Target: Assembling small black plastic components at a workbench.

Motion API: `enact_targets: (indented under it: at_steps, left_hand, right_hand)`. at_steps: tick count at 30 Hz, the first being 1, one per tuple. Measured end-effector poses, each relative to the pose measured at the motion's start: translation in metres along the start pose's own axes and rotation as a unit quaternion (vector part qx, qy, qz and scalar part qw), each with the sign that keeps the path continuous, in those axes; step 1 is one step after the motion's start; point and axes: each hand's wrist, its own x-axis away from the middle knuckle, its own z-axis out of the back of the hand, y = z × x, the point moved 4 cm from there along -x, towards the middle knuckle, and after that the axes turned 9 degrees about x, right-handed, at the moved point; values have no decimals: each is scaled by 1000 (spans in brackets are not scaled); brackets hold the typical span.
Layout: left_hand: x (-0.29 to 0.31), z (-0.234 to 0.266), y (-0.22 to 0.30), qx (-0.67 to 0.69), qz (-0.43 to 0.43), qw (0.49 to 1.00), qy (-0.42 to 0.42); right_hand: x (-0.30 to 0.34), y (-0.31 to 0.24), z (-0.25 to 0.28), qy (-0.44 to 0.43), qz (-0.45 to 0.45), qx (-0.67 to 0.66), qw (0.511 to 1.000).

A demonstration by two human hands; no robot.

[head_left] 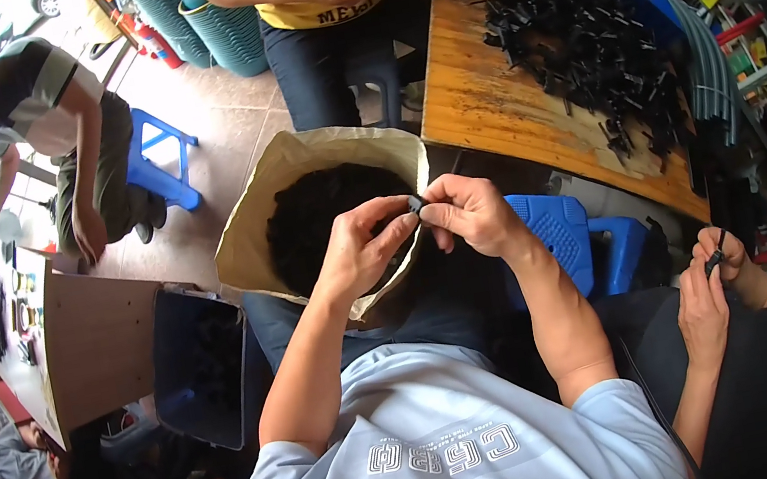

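Between the fingertips of both my hands is a small black part [416, 204], too small for its exact kind to show. My left hand [369, 244] pinches it from the left, thumb and forefinger together. From the right, my right hand [470, 212] pinches the same piece, its other fingers curled. Both hands are above the near right side of a large open sack [245, 232], pale tan with a folded-out rim. Inside the sack lies a heap of small black parts [318, 210].
At the right, a wooden table [467, 73] bears a pile of black parts [574, 45]. A blue stool [550, 232] stands beside me. A dark blue bin [201, 361] is at my left. Co-workers sit ahead, left and right; the one at right holds a black piece [715, 262].
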Motion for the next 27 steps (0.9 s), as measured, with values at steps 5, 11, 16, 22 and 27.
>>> enact_targets:
  at_steps: [5, 11, 16, 22, 27]
  left_hand:
    - [-1, -6, 4, -63, -10, 998, -17]
    - [-11, -12, -1, -154, -16, 988, 9]
    - [-21, -1, -21, -135, -65, 988, 25]
    - [-20, 59, -63, 372, 56, 913, 156]
    - [-13, 62, -74, 413, 112, 887, 175]
  right_hand:
    - [3, -8, -3, -30, 10, -49, 998]
    - [4, -7, 1, 2, 23, 74, 997]
    - [-16, -12, 42, 69, 103, 219, 968]
    - [-48, 14, 216, 421, -5, 578, 700]
    - [-49, 56, 228, 365, 77, 590, 716]
